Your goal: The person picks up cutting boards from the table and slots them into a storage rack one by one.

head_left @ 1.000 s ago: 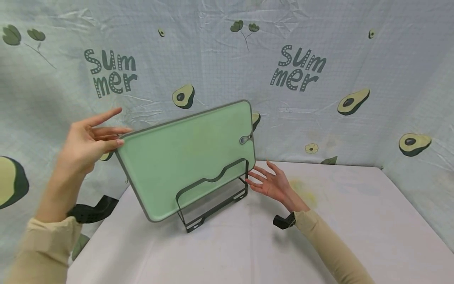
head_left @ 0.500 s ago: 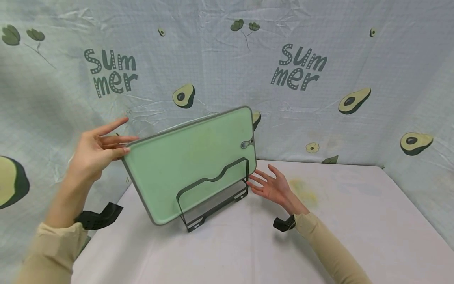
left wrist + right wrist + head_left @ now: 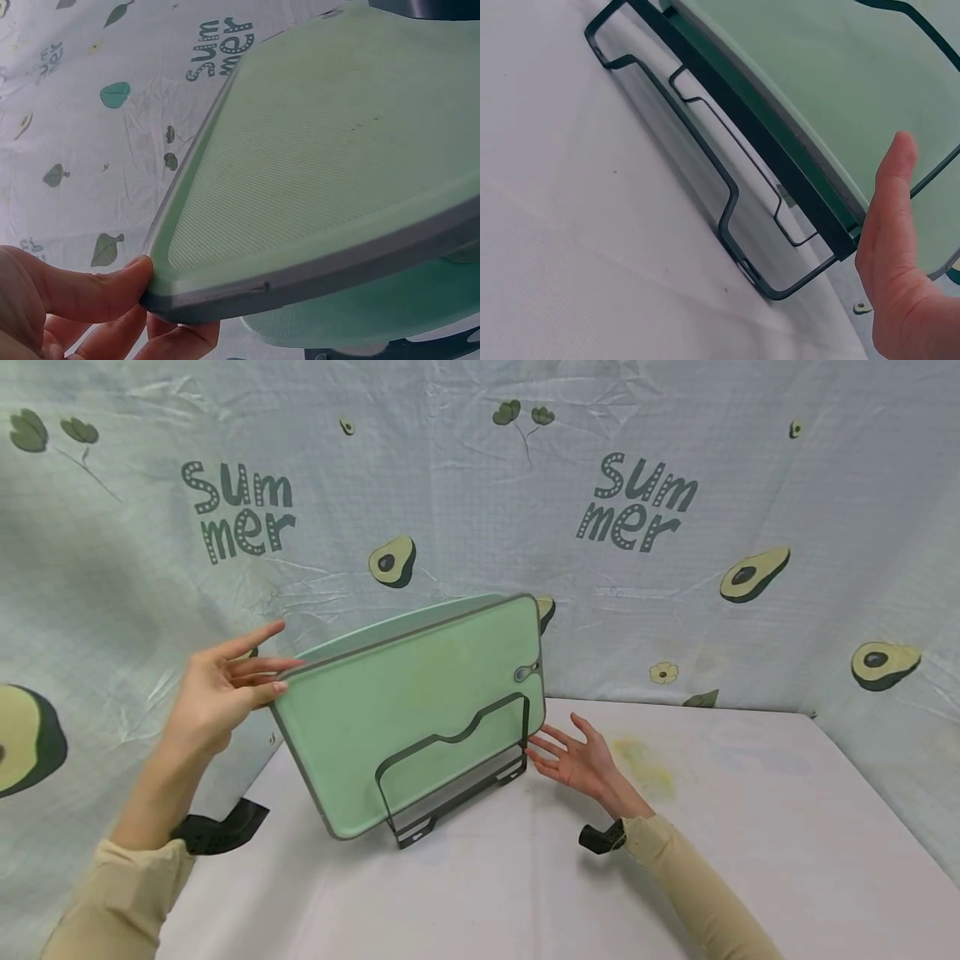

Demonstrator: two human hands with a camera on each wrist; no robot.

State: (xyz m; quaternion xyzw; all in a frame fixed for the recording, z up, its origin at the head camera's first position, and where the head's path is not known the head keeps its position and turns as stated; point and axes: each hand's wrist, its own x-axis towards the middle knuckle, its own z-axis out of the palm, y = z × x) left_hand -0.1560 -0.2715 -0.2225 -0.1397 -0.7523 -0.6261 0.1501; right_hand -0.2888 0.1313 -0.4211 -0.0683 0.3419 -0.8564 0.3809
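A pale green cutting board [image 3: 420,693] with a grey rim leans tilted in a black wire rack [image 3: 450,739], its left side jutting past the rack. At its upper left corner my left hand [image 3: 217,689] pinches the edge, thumb on the near face and fingers behind; the left wrist view shows the grip on the corner of the cutting board [image 3: 315,150]. My right hand [image 3: 573,760], fingers spread and fairly straight, is at the rack's right end, fingertips right by the board's lower right corner. In the right wrist view that hand [image 3: 896,247] stands beside the rack's end bar.
A second green board [image 3: 390,625] with a curved top edge shows behind the first one. The rack stands on a white-covered table [image 3: 675,843], and a printed cloth [image 3: 465,485] hangs behind. Black camera mounts [image 3: 221,828] sit on both wrists.
My left hand has moved down and right with the board's corner, lowering the board into the rack. More of the second board shows behind it. The right hand has shifted slightly downward.
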